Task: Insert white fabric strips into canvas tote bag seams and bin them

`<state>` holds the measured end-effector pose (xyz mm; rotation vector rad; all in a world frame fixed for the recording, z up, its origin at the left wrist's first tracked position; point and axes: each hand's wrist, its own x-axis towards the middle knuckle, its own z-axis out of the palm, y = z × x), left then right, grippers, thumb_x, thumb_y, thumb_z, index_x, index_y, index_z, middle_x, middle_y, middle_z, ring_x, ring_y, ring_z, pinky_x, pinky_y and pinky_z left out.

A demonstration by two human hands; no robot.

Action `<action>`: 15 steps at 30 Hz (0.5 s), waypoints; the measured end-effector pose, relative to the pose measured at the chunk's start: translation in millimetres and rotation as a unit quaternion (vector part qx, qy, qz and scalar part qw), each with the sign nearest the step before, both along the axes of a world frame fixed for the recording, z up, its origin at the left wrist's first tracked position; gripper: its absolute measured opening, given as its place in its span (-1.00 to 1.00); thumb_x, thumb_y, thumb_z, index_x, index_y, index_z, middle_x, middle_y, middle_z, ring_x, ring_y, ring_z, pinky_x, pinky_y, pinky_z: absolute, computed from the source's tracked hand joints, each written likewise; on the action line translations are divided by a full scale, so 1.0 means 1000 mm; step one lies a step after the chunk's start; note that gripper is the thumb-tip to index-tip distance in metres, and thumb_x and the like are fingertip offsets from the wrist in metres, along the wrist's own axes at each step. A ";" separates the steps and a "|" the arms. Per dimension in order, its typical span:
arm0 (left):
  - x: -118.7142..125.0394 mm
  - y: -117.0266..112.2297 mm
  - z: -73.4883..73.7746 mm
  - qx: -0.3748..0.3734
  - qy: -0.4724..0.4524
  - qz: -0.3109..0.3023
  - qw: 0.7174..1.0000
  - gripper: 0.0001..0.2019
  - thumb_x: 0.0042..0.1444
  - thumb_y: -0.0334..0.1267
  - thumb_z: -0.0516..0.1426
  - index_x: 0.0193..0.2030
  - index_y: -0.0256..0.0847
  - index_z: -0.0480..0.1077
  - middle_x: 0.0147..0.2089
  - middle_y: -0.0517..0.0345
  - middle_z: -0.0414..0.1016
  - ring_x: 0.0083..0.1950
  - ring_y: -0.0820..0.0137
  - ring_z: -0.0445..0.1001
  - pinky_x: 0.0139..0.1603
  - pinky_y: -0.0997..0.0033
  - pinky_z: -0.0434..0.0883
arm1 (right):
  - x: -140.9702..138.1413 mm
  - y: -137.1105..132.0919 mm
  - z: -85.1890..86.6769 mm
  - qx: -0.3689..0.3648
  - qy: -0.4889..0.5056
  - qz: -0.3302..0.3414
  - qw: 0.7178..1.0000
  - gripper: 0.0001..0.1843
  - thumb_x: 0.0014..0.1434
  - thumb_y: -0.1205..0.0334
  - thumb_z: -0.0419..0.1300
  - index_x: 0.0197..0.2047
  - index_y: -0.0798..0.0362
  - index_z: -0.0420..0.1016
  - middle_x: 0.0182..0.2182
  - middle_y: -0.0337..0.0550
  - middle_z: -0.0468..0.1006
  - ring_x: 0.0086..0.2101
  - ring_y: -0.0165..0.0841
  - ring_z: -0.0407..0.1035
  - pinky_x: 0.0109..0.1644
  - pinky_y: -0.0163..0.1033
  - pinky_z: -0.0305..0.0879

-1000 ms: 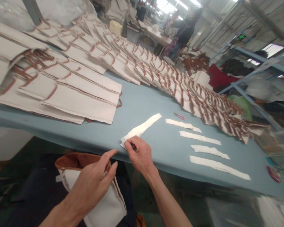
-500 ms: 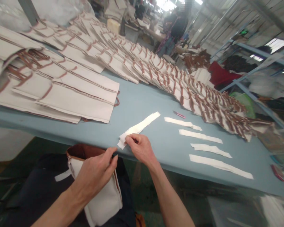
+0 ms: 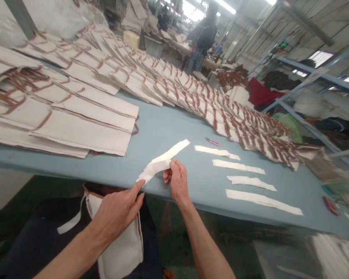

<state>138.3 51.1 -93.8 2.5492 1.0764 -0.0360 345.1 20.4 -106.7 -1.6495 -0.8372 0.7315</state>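
My right hand [image 3: 178, 180] pinches the end of a white fabric strip [image 3: 158, 166] between thumb and fingers, lifting it off the table. More white strip [image 3: 176, 149] lies underneath, slanting away from the table's near edge. My left hand [image 3: 119, 207] has its index fingertip on the strips' near end; its thumb is a little apart below, and its other fingers are mostly hidden. Under the left hand, a cream fabric pouch with brown edging [image 3: 122, 248] rests on my lap, its mouth upward. A narrow white tape [image 3: 69, 224] hangs from its left side.
Several separate white strips [image 3: 238, 166] lie to the right on the blue table [image 3: 163, 124], near pink thread snips [image 3: 212, 141]. Cream pieces with brown trim [image 3: 84, 128] are stacked left, and a long overlapping row [image 3: 209, 104] runs along the back. A person [image 3: 203, 38] stands beyond.
My right hand has lifted one strip's end and drawn it rightward, away from the strip beneath. My left index fingertip now meets the strips' near end. The view has shifted slightly.
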 end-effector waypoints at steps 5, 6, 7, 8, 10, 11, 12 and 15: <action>0.009 0.003 0.008 0.003 0.021 -0.001 1.000 -0.39 0.60 -0.23 0.05 0.70 -0.29 0.27 -0.16 -0.17 0.87 -0.10 -0.10 0.89 -0.14 0.20 0.69 | -0.001 0.003 0.000 0.009 0.001 -0.006 1.000 -0.59 0.42 -0.14 0.07 -0.39 -0.10 0.31 -0.59 -0.36 0.42 -0.60 -0.40 0.24 -0.49 -0.29 0.21; 0.012 0.004 0.011 -0.001 0.038 -0.005 0.999 -0.39 0.60 -0.22 0.05 0.71 -0.28 0.26 -0.16 -0.19 0.87 -0.09 -0.12 0.89 -0.11 0.17 0.71 | 0.000 0.004 0.000 0.011 -0.004 -0.006 1.000 -0.59 0.42 -0.14 0.08 -0.40 -0.10 0.32 -0.59 -0.36 0.42 -0.60 -0.40 0.24 -0.49 -0.29 0.20; 0.015 0.006 0.015 -0.007 0.055 -0.009 0.998 -0.40 0.61 -0.21 0.05 0.70 -0.28 0.29 -0.16 -0.21 0.86 -0.07 -0.15 0.88 -0.08 0.12 0.72 | 0.003 0.006 0.000 0.013 -0.012 -0.007 1.000 -0.58 0.42 -0.14 0.10 -0.40 -0.10 0.33 -0.58 -0.37 0.42 -0.59 -0.40 0.24 -0.48 -0.29 0.19; 0.018 0.007 0.019 -0.011 0.069 -0.013 0.997 -0.42 0.61 -0.20 0.06 0.68 -0.27 0.32 -0.17 -0.23 0.86 -0.06 -0.17 0.88 -0.07 0.08 0.73 | 0.008 0.008 0.000 0.015 -0.020 -0.011 1.000 -0.58 0.42 -0.14 0.11 -0.41 -0.10 0.33 -0.58 -0.37 0.41 -0.58 -0.40 0.24 -0.47 -0.28 0.19; 0.021 0.009 0.024 -0.016 0.082 -0.016 0.996 -0.45 0.62 -0.20 0.06 0.64 -0.28 0.38 -0.16 -0.28 0.86 -0.04 -0.23 0.88 -0.04 -0.03 0.75 | 0.022 0.015 0.000 0.020 -0.038 -0.027 0.999 -0.57 0.43 -0.14 0.13 -0.41 -0.09 0.34 -0.57 -0.38 0.41 -0.54 -0.39 0.25 -0.43 -0.28 0.20; 0.022 0.009 0.025 -0.017 0.084 -0.016 0.996 -0.45 0.62 -0.20 0.06 0.64 -0.30 0.39 -0.16 -0.30 0.85 -0.04 -0.26 0.87 -0.02 -0.08 0.75 | 0.031 0.020 0.000 0.021 -0.046 -0.037 0.998 -0.57 0.44 -0.14 0.14 -0.41 -0.09 0.34 -0.57 -0.38 0.41 -0.53 -0.39 0.26 -0.41 -0.28 0.20; 0.022 0.009 0.025 -0.019 0.087 -0.017 0.996 -0.44 0.63 -0.21 0.06 0.66 -0.31 0.36 -0.15 -0.32 0.85 -0.04 -0.28 0.87 -0.01 -0.13 0.75 | 0.041 0.025 0.000 0.021 -0.053 -0.047 0.997 -0.56 0.46 -0.13 0.14 -0.40 -0.09 0.34 -0.56 -0.39 0.41 -0.51 -0.38 0.28 -0.40 -0.27 0.21; 0.019 0.008 0.019 -0.029 0.082 -0.012 0.996 -0.40 0.62 -0.22 0.06 0.71 -0.33 0.30 -0.14 -0.34 0.86 -0.04 -0.32 0.86 0.02 -0.24 0.75 | 0.075 0.042 0.003 0.013 -0.068 -0.071 0.995 -0.54 0.52 -0.08 0.20 -0.39 -0.06 0.36 -0.56 -0.41 0.39 -0.51 -0.39 0.29 -0.37 -0.28 0.25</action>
